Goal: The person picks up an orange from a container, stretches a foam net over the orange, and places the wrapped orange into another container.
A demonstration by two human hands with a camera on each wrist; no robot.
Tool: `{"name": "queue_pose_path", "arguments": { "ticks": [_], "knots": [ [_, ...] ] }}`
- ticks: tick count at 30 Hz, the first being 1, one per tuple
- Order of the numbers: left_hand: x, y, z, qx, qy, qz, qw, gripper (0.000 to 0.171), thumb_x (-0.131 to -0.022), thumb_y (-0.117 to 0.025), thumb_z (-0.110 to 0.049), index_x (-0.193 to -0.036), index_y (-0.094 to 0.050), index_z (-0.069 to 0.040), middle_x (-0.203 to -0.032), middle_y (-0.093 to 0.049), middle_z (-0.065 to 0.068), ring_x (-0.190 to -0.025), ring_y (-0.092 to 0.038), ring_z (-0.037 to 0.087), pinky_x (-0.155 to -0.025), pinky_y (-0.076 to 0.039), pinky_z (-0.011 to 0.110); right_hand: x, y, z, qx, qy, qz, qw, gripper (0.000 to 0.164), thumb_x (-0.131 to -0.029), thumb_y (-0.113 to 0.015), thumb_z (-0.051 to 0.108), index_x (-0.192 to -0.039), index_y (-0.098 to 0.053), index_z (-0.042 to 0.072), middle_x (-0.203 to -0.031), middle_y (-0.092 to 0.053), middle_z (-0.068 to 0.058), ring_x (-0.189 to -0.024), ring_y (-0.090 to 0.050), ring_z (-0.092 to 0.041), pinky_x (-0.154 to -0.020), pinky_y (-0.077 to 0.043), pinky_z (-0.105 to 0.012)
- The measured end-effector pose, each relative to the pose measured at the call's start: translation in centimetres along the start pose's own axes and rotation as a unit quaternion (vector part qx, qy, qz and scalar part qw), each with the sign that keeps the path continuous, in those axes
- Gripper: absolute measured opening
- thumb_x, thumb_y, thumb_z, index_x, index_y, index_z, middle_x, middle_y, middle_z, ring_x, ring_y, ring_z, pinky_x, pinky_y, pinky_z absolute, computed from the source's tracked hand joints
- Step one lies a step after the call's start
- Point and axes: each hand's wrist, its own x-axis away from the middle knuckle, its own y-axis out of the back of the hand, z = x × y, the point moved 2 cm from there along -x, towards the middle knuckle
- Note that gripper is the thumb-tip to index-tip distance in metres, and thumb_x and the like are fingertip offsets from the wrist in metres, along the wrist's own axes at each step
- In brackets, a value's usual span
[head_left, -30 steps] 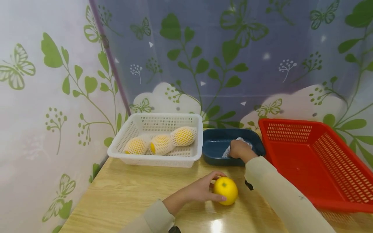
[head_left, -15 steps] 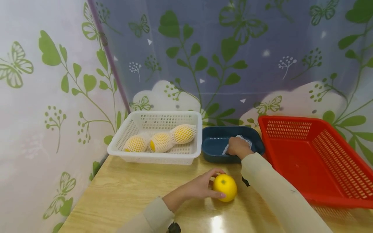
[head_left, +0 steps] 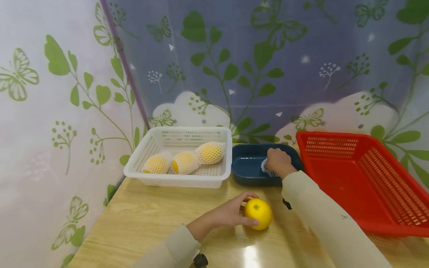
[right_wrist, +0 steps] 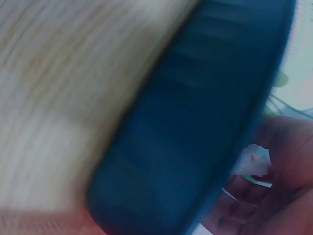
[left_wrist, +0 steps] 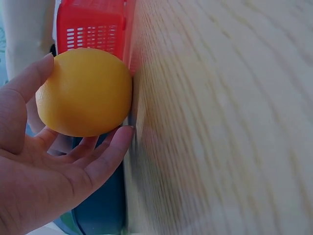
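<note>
My left hand (head_left: 231, 212) holds a round, smooth yellow orange (head_left: 259, 214) on the table, the thumb on its near side and the fingers behind it. In the left wrist view, the thumb touches the orange (left_wrist: 85, 93) and the curved fingers lie along its other side. Inside the dark blue dish (head_left: 246, 181), my right hand (head_left: 279, 162) grips a white foam net (head_left: 267, 168); most of that net is hidden under the hand. The right wrist view has a white scrap of the foam net (right_wrist: 254, 161) between the thumb and fingers, beyond the dish wall (right_wrist: 195, 98).
A white basket (head_left: 181, 181) stands left of the dish, with three yellow fruits in foam nets, one being a netted fruit (head_left: 210, 153). To the right, a large red basket (head_left: 348, 186) sits close against the dish. A patterned curtain (head_left: 214, 74) hangs behind.
My right hand has risen slightly in the dish and bunched the foam net, so less of it shows. The left hand stays on the orange.
</note>
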Motion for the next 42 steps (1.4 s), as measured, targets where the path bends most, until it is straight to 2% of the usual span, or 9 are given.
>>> {"name": "queue_pose_path", "arguments": {
  "ticks": [3,9,16,20,25,30,33,37,42],
  "knots": [
    [0.0,0.1,0.0,0.003,0.002,0.000,1.0000,0.059,-0.086,-0.075,-0.018,-0.135,-0.043,-0.022,-0.133,-0.048,0.001,-0.118,-0.051,0.021,-0.099,-0.044,0.030,0.3,1.3,0.1,0.003,0.013,-0.014,1.000,0.016,-0.087,-0.068,0.017,-0.086,-0.061,0.002,-0.079,-0.062,-0.012,-0.072,-0.061,-0.031,-0.064,-0.052,-0.047],
    [0.1,0.2,-0.1,-0.002,0.002,0.006,1.0000,0.058,-0.087,-0.074,-0.018,-0.136,-0.043,-0.019,-0.135,-0.048,0.003,-0.120,-0.050,0.022,-0.100,-0.044,0.032,2.0,3.9,0.0,-0.018,0.055,-0.058,0.997,0.018,-0.085,-0.067,0.018,-0.090,-0.057,0.004,-0.083,-0.061,-0.012,-0.073,-0.058,-0.028,-0.060,-0.049,-0.041],
    [0.2,0.3,-0.6,-0.001,0.001,0.009,1.0000,0.057,-0.087,-0.074,-0.016,-0.136,-0.043,-0.018,-0.135,-0.048,0.005,-0.116,-0.053,0.025,-0.099,-0.045,0.033,5.3,6.7,0.6,-0.107,0.099,-0.082,0.986,0.014,-0.086,-0.062,0.013,-0.092,-0.055,0.003,-0.080,-0.058,-0.012,-0.062,-0.050,-0.023,-0.054,-0.040,-0.032],
    [0.3,0.5,-0.6,-0.002,-0.001,0.012,0.9999,0.058,-0.088,-0.073,-0.016,-0.137,-0.042,-0.018,-0.136,-0.047,0.006,-0.117,-0.054,0.025,-0.098,-0.046,0.032,7.0,7.9,0.9,-0.149,0.125,-0.098,0.976,0.010,-0.084,-0.063,0.010,-0.088,-0.056,0.003,-0.077,-0.054,-0.009,-0.064,-0.047,-0.023,-0.058,-0.039,-0.031],
    [0.6,0.6,-0.4,0.002,0.002,0.014,0.9999,0.056,-0.091,-0.070,-0.018,-0.139,-0.042,-0.019,-0.138,-0.046,0.007,-0.120,-0.052,0.026,-0.096,-0.047,0.030,8.8,8.4,0.7,-0.210,0.121,-0.072,0.967,0.010,-0.086,-0.061,0.010,-0.092,-0.055,0.004,-0.079,-0.053,-0.009,-0.069,-0.047,-0.023,-0.059,-0.040,-0.031],
    [0.8,1.0,-0.8,0.021,0.010,-0.045,0.9987,0.047,-0.096,-0.062,-0.028,-0.138,-0.044,-0.016,-0.137,-0.049,0.013,-0.116,-0.056,0.027,-0.085,-0.054,0.036,10.3,8.3,0.4,-0.282,0.110,-0.040,0.952,0.017,-0.089,-0.061,0.012,-0.102,-0.054,0.003,-0.091,-0.056,-0.012,-0.079,-0.050,-0.026,-0.064,-0.048,-0.029],
    [0.5,1.4,-1.5,0.059,-0.011,-0.095,0.9937,0.044,-0.101,-0.053,-0.030,-0.139,-0.044,-0.011,-0.133,-0.051,0.015,-0.116,-0.056,0.031,-0.085,-0.053,0.042,11.0,8.1,0.3,-0.321,0.112,-0.031,0.940,0.017,-0.090,-0.061,0.011,-0.103,-0.053,0.001,-0.092,-0.058,-0.013,-0.081,-0.051,-0.026,-0.065,-0.050,-0.028],
    [0.0,1.6,-2.5,0.106,-0.045,-0.148,0.9823,0.044,-0.105,-0.045,-0.029,-0.143,-0.041,-0.007,-0.131,-0.055,0.017,-0.118,-0.054,0.036,-0.092,-0.051,0.046,12.0,7.5,0.4,-0.372,0.121,-0.011,0.920,0.015,-0.091,-0.061,0.007,-0.103,-0.054,0.000,-0.091,-0.056,-0.011,-0.082,-0.051,-0.025,-0.066,-0.050,-0.026],
    [-0.6,2.2,-3.4,0.185,-0.043,-0.206,0.9601,0.048,-0.106,-0.039,-0.029,-0.147,-0.037,-0.004,-0.138,-0.052,0.019,-0.121,-0.054,0.034,-0.093,-0.051,0.043,12.7,6.9,0.8,-0.423,0.130,0.020,0.897,0.013,-0.091,-0.059,0.004,-0.102,-0.053,0.001,-0.085,-0.053,-0.007,-0.082,-0.049,-0.021,-0.066,-0.047,-0.024]
  ]
}}
